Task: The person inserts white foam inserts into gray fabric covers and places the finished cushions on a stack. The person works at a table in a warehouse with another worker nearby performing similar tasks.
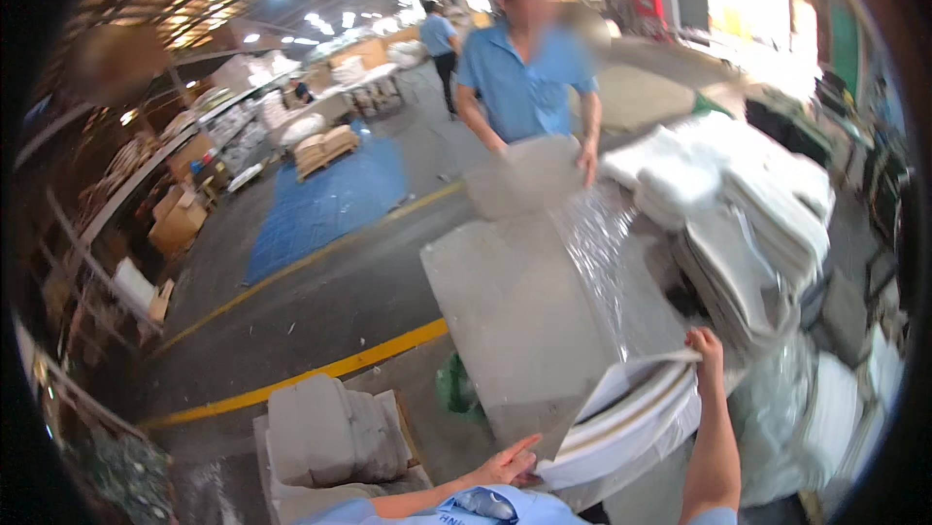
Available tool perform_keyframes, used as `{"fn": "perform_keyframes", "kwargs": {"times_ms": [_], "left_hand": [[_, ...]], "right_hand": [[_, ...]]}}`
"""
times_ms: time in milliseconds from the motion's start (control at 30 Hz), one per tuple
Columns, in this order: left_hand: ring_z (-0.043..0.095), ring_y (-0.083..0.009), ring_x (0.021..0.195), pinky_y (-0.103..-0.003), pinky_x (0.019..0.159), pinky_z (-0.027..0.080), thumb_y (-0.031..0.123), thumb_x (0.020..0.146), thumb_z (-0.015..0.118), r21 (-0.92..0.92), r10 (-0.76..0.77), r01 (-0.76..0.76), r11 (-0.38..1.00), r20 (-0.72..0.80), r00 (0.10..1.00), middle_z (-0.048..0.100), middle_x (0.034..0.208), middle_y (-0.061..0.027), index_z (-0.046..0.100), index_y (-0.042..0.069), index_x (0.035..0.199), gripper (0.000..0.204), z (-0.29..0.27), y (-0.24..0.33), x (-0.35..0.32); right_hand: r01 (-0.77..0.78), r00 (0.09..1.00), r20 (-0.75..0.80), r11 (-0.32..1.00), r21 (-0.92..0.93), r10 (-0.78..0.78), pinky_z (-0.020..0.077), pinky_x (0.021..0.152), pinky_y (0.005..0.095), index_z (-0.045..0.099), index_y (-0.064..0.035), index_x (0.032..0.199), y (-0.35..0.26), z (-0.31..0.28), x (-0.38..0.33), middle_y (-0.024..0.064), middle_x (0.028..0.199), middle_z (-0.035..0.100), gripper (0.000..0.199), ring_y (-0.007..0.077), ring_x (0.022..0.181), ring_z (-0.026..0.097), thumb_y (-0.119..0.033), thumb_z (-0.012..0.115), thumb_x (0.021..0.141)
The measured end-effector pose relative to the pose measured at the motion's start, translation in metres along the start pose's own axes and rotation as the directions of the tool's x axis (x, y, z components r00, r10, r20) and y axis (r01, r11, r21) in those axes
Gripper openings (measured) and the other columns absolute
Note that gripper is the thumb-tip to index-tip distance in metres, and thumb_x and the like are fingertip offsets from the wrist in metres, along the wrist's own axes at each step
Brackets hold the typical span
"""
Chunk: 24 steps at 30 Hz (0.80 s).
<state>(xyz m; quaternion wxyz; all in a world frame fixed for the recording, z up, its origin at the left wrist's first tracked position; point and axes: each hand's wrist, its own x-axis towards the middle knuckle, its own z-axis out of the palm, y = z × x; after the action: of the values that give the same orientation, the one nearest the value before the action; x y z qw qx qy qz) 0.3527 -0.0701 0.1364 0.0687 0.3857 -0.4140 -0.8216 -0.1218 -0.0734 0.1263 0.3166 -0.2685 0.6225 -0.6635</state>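
A stack of large white sheets (621, 433) with grey covering faces lies right in front of me, its layered edge toward me. At its right corner my right hand (707, 348) is closed on the edge of the white sheet. By the near left corner is my left hand (507, 464), its index finger stretched out and its other fingers partly hidden; it touches or nearly touches the stack. Beyond, a flat grey sheet (519, 297) covers the surface, with clear plastic film (594, 243) across it. Opposite me, a person in blue (524, 88) has both hands at a smaller grey piece (524, 178).
White folded padding (718, 161) and bent grey sheets (728, 263) are piled at the right. Plastic-wrapped white stacks (825, 418) stand near my right arm. Grey blocks (330, 433) sit on a pallet at lower left, beside a yellow floor line (320, 374). A blue tarp (335, 200) lies farther off.
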Motion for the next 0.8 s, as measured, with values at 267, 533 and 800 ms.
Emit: {"fn": "perform_keyframes", "kwargs": {"times_ms": [267,533,800], "left_hand": [[0.056,-0.0281,0.132,-0.046,0.112,0.049,0.028,0.112,0.051,0.041,0.131,-0.132,0.99,0.024,0.991,0.047,0.154,-0.0161,0.021,0.013,0.168,0.065,0.003,-0.004,0.005],[0.052,-0.0291,0.137,-0.047,0.113,0.049,0.026,0.112,0.049,0.1,0.014,-0.02,0.995,0.068,0.998,0.042,0.157,-0.0165,0.021,0.008,0.166,0.063,0.004,0.008,0.003],[0.056,-0.0351,0.133,-0.05,0.112,0.05,0.041,0.11,0.054,-0.062,0.082,-0.073,0.995,0.159,0.984,0.042,0.158,-0.0191,0.018,0.01,0.166,0.074,-0.006,0.005,0.003]], "right_hand": [[-0.022,1.0,-0.015,0.99,-0.138,0.02,0.0467,0.088,0.031,0.076,-0.005,0.114,-0.002,0.0,0.006,0.003,0.103,0.071,0.039,0.0163,0.097,0.061,-0.04,0.069,0.098],[-0.032,0.982,-0.187,0.995,-0.099,0.013,0.0463,0.093,0.0297,0.072,-0.0007,0.117,-0.008,0.0,-0.01,0.0082,0.106,0.072,0.049,0.0177,0.101,0.062,-0.046,0.065,0.102],[-0.253,0.967,0.032,0.947,0.198,0.252,0.0362,0.11,0.0334,0.066,-0.0129,0.138,-0.022,-0.014,-0.025,0.0032,0.139,0.06,0.09,0.0173,0.125,0.049,-0.074,0.01,0.105]]}}
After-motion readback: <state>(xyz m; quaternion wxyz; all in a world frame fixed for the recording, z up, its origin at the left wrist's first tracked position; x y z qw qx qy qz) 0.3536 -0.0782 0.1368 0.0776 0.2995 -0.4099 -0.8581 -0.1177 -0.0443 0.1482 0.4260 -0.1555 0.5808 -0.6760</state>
